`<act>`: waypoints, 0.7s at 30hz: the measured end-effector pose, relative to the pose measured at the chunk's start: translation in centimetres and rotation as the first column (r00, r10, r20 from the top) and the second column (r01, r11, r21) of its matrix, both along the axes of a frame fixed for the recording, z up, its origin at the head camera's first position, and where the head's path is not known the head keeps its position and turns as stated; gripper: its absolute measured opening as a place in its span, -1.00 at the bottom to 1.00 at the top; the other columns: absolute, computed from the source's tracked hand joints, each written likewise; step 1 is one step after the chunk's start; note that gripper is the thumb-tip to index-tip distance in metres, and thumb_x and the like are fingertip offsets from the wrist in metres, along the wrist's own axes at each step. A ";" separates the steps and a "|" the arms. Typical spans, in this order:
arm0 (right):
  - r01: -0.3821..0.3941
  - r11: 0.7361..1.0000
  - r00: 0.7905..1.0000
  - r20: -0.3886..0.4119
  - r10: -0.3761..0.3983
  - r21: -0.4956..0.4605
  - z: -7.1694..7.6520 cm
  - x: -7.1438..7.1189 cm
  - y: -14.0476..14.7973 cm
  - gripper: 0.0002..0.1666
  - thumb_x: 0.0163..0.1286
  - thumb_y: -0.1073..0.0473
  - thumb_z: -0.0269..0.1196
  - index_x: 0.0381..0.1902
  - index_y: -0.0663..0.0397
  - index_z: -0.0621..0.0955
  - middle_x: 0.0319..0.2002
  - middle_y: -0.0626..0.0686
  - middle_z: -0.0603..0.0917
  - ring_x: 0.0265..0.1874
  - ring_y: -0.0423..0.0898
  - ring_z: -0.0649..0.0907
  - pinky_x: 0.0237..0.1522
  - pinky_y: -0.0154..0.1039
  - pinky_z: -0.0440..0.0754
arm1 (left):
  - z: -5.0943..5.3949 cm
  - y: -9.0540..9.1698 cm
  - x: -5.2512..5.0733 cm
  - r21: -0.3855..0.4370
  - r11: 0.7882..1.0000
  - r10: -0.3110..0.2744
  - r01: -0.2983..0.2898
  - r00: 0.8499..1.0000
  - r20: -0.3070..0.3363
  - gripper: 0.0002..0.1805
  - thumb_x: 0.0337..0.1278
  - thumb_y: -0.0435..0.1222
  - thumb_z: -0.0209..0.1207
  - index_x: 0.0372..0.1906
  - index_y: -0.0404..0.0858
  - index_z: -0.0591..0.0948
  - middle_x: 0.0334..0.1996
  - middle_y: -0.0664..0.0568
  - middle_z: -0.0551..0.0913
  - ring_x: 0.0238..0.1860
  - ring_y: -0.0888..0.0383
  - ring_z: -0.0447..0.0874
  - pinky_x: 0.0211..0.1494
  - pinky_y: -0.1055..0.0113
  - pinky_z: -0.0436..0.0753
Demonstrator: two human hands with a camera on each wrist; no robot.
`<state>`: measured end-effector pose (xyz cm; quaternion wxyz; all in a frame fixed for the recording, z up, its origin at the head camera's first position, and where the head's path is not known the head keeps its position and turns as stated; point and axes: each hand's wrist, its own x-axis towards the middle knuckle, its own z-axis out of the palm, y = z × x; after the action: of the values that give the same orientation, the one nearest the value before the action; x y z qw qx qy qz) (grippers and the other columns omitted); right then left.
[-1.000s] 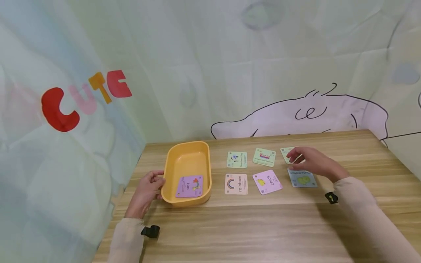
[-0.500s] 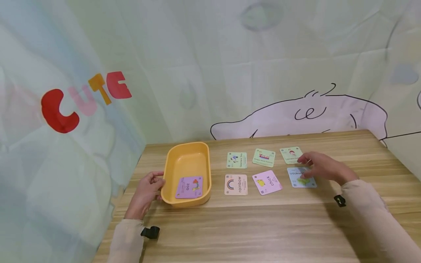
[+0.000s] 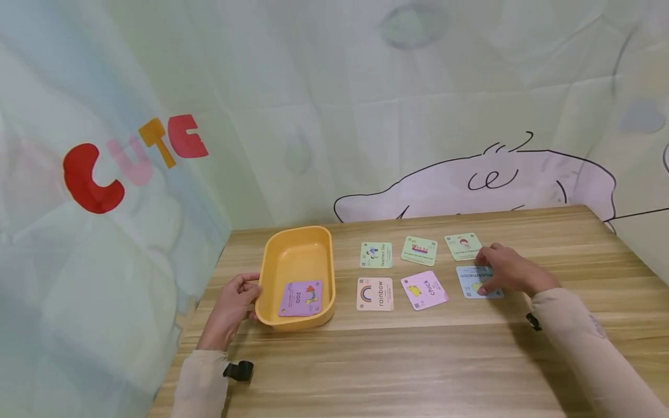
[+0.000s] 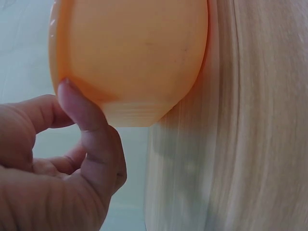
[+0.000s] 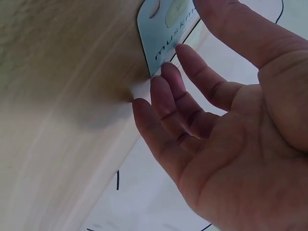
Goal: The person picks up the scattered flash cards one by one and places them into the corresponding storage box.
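Note:
My left hand grips the rim of a yellow plastic tray at its left side; the left wrist view shows thumb and finger at the edge of the tray. In the tray lies a purple "zoo" card, apparently atop others. At the right, my right hand hovers over a blue "muskmelon" card, covering its right part. Its thumb and fingers are spread and loosely bent around the card, which lies flat. In the right wrist view, the fingertips are close to the muskmelon card.
Left of the blue card lie a "chick" card and a "rainbow" card. Behind them are green cards: "Lantern Festival", one with a dragon boat and "Teachers' Day". A printed curtain hangs behind the wooden table.
My right hand has moved from above the Lantern Festival card down and right to the muskmelon card, uncovering the green card. The left hand and tray have stayed nearly still.

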<state>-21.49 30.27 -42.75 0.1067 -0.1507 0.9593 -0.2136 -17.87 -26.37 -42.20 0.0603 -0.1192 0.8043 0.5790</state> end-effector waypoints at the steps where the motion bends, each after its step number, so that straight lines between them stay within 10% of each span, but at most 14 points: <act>1: 0.005 1.000 1.000 0.007 -0.005 0.007 0.1 0.0 -0.1 -0.27 -0.06 0.07 0.65 -0.03 0.33 0.57 -0.11 0.23 0.54 -0.12 0.13 0.52 0.06 0.17 0.53 | 0.0 0.0 0.0 -0.001 1.000 0.000 0.000 1.000 0.001 -0.54 0.50 -0.34 0.05 0.39 -0.34 0.36 -0.13 -0.10 0.48 -0.30 0.11 0.58 -0.48 0.31 0.65; 21: -0.012 1.000 1.000 0.023 0.011 0.028 0.3 -0.7 0.1 -0.28 -0.11 0.06 0.66 -0.11 0.32 0.54 -0.17 0.21 0.55 -0.17 0.12 0.52 0.00 0.11 0.52 | 0.0 0.0 0.0 -0.015 1.000 0.007 -0.007 1.000 0.004 -0.57 0.50 -0.33 0.04 0.37 -0.31 0.38 -0.16 -0.06 0.45 -0.29 0.09 0.55 -0.44 0.32 0.66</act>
<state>-22.16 30.41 -42.43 0.1209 -0.1522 0.9601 -0.2012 -17.86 -26.37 -42.23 0.0593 -0.1237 0.8080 0.5730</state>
